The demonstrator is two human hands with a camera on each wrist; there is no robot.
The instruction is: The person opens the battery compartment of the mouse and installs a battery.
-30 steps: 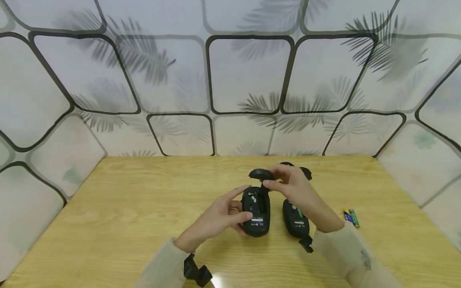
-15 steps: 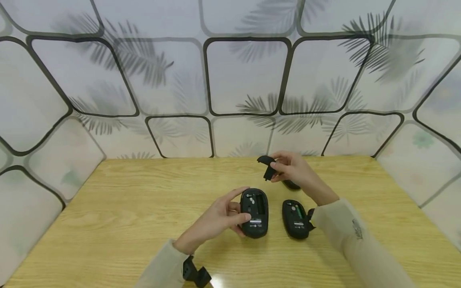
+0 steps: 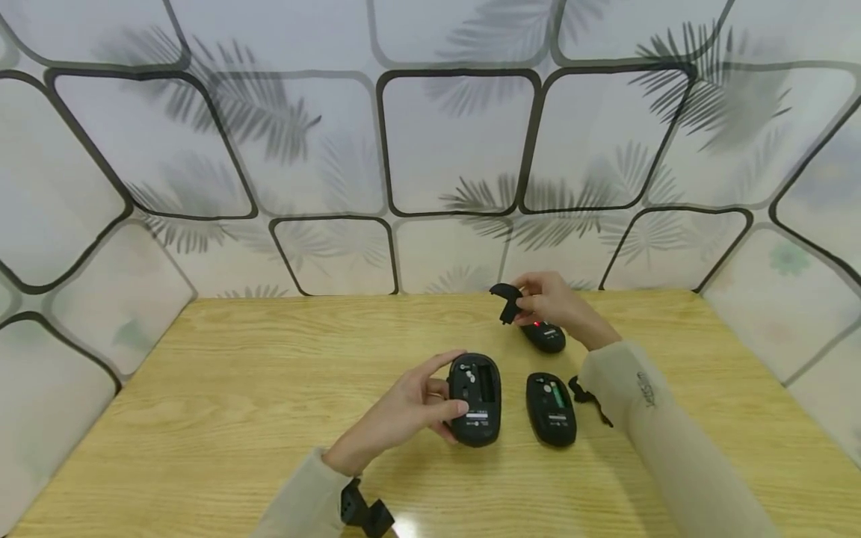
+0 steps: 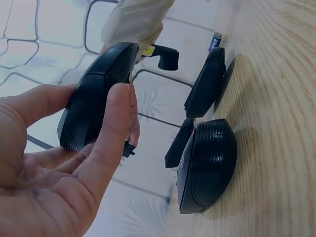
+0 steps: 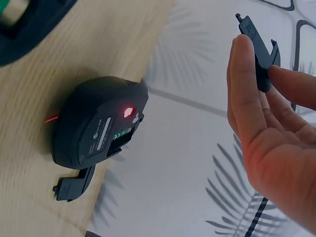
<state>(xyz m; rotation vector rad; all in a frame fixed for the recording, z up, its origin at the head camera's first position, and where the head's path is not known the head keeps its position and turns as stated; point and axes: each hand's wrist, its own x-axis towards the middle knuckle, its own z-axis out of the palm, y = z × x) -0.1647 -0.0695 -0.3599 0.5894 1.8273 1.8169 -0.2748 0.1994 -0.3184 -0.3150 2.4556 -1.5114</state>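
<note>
My left hand (image 3: pixel 410 407) holds a black computer mouse (image 3: pixel 475 400) by its side, underside up, with its battery slot uncovered. In the left wrist view this mouse (image 4: pixel 94 98) sits between thumb and fingers, off the table. My right hand (image 3: pixel 554 302) pinches a black battery cover (image 3: pixel 507 302) between thumb and fingers, raised near the table's far edge. Below that hand, a second mouse (image 3: pixel 543 338) lies upside down with its red sensor light on. Nearer lies a third upturned mouse (image 3: pixel 551 411), a green battery (image 3: pixel 558 396) in its slot.
In the right wrist view another battery cover (image 5: pixel 74 185) lies beside the lit mouse (image 5: pixel 94 128). A loose battery (image 4: pixel 215 40) shows in the left wrist view. A patterned wall (image 3: pixel 457 254) rises behind the wooden table (image 3: pixel 269 373).
My right hand has lifted the battery cover away from the held mouse and moved toward the table's far edge. The lit mouse has come into view below it; my sleeve now hides the loose batteries.
</note>
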